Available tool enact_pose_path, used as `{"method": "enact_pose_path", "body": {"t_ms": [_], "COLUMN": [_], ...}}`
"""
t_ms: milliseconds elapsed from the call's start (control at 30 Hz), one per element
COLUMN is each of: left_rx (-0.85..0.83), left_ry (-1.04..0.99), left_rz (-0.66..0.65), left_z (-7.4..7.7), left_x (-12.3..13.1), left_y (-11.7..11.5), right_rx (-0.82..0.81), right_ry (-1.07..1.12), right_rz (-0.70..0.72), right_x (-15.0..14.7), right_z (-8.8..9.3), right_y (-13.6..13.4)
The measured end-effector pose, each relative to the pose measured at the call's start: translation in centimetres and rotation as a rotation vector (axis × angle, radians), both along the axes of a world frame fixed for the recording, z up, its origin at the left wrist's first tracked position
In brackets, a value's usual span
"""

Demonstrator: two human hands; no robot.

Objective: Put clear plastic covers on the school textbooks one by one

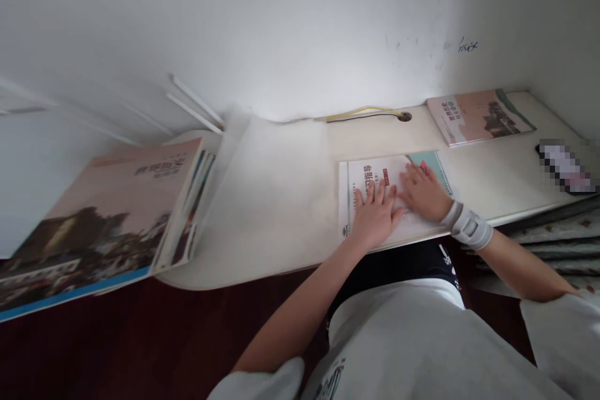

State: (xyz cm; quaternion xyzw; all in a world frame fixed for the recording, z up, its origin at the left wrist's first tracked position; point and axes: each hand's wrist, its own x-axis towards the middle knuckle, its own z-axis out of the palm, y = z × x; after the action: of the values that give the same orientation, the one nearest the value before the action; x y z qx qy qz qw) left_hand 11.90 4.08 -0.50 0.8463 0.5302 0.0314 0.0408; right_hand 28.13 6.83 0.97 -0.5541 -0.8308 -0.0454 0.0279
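Flat on the white desk (281, 200) in front of me lies a white book (349, 190) with a green right part and printed characters on its cover. My left hand (375, 212) rests on the cover near its middle, fingers spread. Just to the right, my right hand (424, 190) also lies on the cover with its fingers stretched out, close to the left thumb. A grey band (471, 227) wraps my right wrist. Parts of the cover are hidden beneath both hands.
A stack of books (117, 212) stands at the desk's rounded left end. Another pinkish book (478, 115) lies at the back right, and a blurred phone (565, 167) near the right edge. A yellow cable (365, 110) runs along the wall into a hole (405, 117).
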Motion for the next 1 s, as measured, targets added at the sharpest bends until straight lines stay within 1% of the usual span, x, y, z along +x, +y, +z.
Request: {"method": "enact_pose_path", "body": {"t_ms": [67,133,200,267,333,400,467,500,567,633,700,767,867,933,1000], "left_rx": [-0.017,-0.02,-0.032,-0.06,-0.075,-0.059,-0.035,-0.029,-0.027,-0.037,-0.06,-0.063,-0.033,-0.024,-0.025], "left_ry": [0.006,0.005,0.004,0.016,0.038,0.065,0.073,0.067,0.028,-0.002,-0.014,-0.018,-0.039,-0.061,-0.074], "left_rz": [-0.009,-0.007,0.032,0.111,0.191,0.231,0.219,0.2,0.163,0.158,0.173,0.176,0.149,0.14,0.158], "left_z": [0.0,-0.1,-0.3,-0.4,-0.2,0.4,1.4,1.8,2.4,2.3,1.6,0.7,-0.4,-0.6,-0.7], "left_x": [-0.3,-1.1,-2.5,-4.1,-5.1,-4.9,-3.3,-2.1,0.6,2.8,3.9,4.0,3.3,2.6,1.6], "left_y": [0.3,0.6,0.7,1.0,1.2,1.7,2.4,2.8,3.9,5.1,6.0,6.5,6.7,6.8,7.1], "right_rx": [-0.016,-0.013,0.011,0.049,0.072,0.059,0.051,0.062,0.122,0.102,0.042,-0.028,-0.106,-0.125,-0.128], "right_ry": [0.031,0.045,0.044,0.03,-0.004,-0.053,-0.075,-0.062,0.033,0.132,0.206,0.234,0.208,0.181,0.155], "right_rz": [0.047,0.021,-0.052,-0.137,-0.176,-0.173,-0.167,-0.167,-0.191,-0.167,-0.189,-0.199,-0.139,-0.111,-0.106], "right_x": [-1.2,-0.6,1.8,4.8,7.1,7.8,6.4,5.1,1.9,-1.0,-2.8,-3.2,-1.9,-0.8,0.3], "right_z": [-0.5,-1.2,-2.0,-2.4,-2.3,-1.4,0.0,0.7,2.0,2.4,1.9,0.8,-0.9,-1.5,-1.8], "right_y": [-1.2,-2.1,-2.6,-3.1,-3.3,-3.0,-1.9,-1.0,0.9,2.9,4.4,5.1,5.3,5.2,5.1]}}
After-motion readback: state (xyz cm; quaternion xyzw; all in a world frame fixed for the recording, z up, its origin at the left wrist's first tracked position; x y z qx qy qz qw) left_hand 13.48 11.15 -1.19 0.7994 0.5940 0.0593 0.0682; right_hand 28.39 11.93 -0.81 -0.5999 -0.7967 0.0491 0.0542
